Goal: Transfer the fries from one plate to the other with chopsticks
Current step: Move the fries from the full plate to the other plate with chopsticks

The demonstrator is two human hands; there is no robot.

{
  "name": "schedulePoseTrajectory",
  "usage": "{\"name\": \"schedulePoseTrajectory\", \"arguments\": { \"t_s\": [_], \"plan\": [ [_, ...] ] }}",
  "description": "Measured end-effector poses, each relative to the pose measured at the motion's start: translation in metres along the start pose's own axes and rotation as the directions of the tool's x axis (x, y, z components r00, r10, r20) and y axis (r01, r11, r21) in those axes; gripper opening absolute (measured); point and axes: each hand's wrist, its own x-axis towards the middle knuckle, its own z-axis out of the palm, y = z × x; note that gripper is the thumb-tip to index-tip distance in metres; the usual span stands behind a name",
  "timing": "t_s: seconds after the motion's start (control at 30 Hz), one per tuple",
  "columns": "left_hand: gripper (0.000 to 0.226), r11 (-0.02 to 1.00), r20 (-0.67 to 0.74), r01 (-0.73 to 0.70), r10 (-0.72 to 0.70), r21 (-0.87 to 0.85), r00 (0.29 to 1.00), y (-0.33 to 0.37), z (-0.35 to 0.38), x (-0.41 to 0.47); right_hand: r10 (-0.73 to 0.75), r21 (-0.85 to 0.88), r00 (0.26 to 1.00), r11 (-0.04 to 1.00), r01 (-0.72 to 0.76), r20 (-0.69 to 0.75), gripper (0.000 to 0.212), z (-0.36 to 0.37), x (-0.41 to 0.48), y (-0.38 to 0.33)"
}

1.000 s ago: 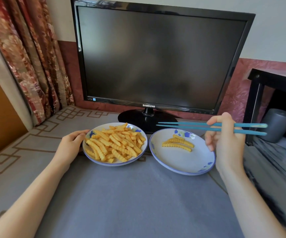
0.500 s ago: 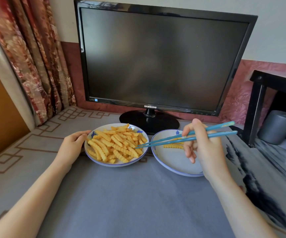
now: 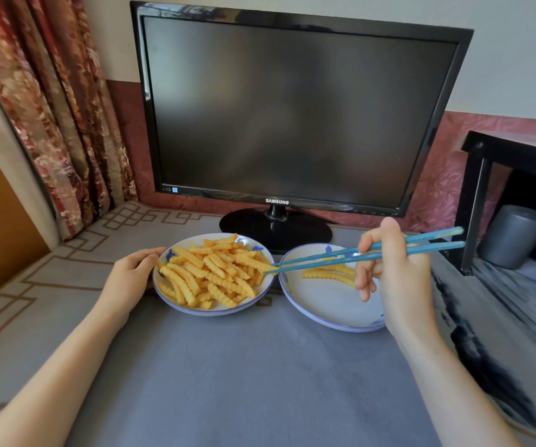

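Fries (image 3: 215, 275) mostly on left plate (image 3: 215, 310)

Single head-worn wide-angle view, tilted forward and down.

The camera sits above and behind the right hand (image 3: 399, 279) gripping the chopsticks (image 3: 434, 248), close enough that both forearms leave the bottom edge. Beyond the grip the monitor (image 3: 292, 117) fills the upper frame. Well left of the grip, the left hand (image 3: 128, 279) holds the fries plate (image 3: 202, 312).
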Motion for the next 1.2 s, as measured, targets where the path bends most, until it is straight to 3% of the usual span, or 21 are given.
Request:
{"name": "schedulePoseTrajectory", "arguments": {
  "t_s": [0.27, 0.43, 0.6, 0.8, 1.0, 1.2],
  "plan": [
    [0.028, 1.0, -0.001, -0.001, 0.001, -0.022, 1.0, 0.001, 0.001, -0.001, -0.123, -0.079, 0.978, 0.991, 0.111, -0.166, 0.044, -0.036, 0.017, -0.007],
    [0.028, 1.0, -0.004, 0.004, -0.004, -0.025, 1.0, -0.001, 0.001, 0.0, -0.16, -0.215, 0.951, 0.971, 0.104, -0.264, 0.044, -0.056, 0.027, 0.001],
    [0.028, 1.0, -0.004, 0.007, -0.007, -0.017, 1.0, -0.002, 0.0, 0.002, -0.158, -0.31, 0.948, 0.948, 0.068, -0.275, 0.044, -0.057, 0.029, 0.007],
    [0.027, 1.0, 0.0, 0.005, -0.005, -0.011, 1.0, -0.002, 0.0, 0.001, -0.153, -0.252, 0.954, 0.964, 0.086, -0.259, 0.039, -0.057, 0.026, 0.001],
    [0.028, 1.0, 0.001, 0.004, -0.004, -0.007, 1.0, -0.004, 0.0, 0.003, -0.037, 0.013, 0.991, 0.999, 0.039, -0.127, 0.037, -0.034, 0.016, -0.008],
    [0.028, 1.0, 0.01, 0.004, -0.004, 0.01, 1.0, -0.004, -0.002, 0.003, 0.027, 0.051, 0.988, 0.998, -0.035, 0.153, 0.044, 0.0, -0.005, -0.001]
  ]
}}
